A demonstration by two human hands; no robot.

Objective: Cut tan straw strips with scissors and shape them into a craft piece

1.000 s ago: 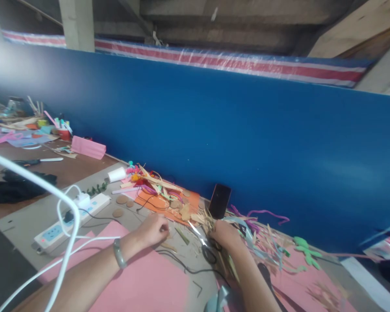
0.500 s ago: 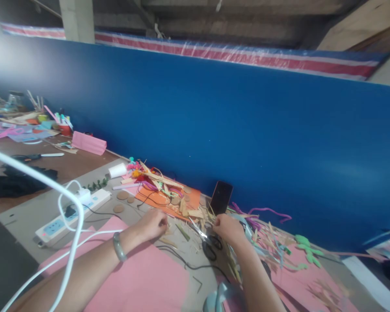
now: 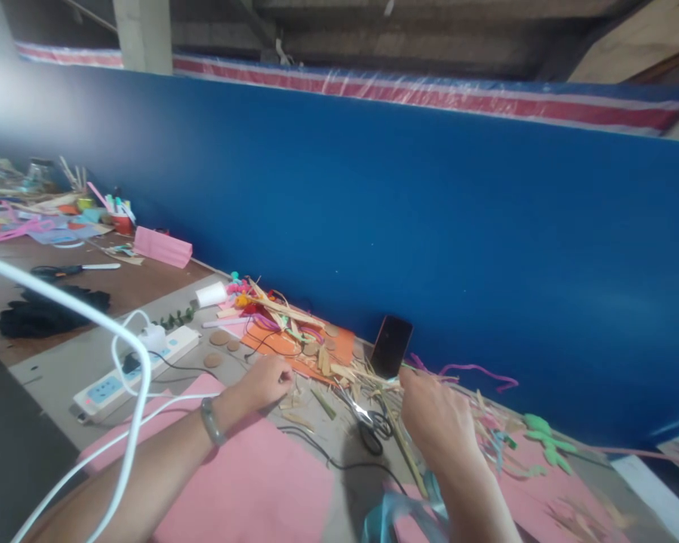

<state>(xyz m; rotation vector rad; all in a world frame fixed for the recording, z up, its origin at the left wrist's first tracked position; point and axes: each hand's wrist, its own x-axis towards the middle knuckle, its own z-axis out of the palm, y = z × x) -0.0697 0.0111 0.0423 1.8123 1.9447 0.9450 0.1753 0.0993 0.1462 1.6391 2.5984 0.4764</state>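
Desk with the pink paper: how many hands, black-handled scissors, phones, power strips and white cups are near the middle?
Hands: 2 (left hand, right hand)
Scissors: 1 pair
Phone: 1
Power strip: 1
White cup: 1
Total: 6

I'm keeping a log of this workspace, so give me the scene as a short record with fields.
Left hand: fingers curled, near the pink sheet; contents unclear
Right hand: near the phone; contents unclear
Scissors: on the table, between the hands
Phone: leaning against the blue panel
White cup: on its side
Power strip: plugs inserted
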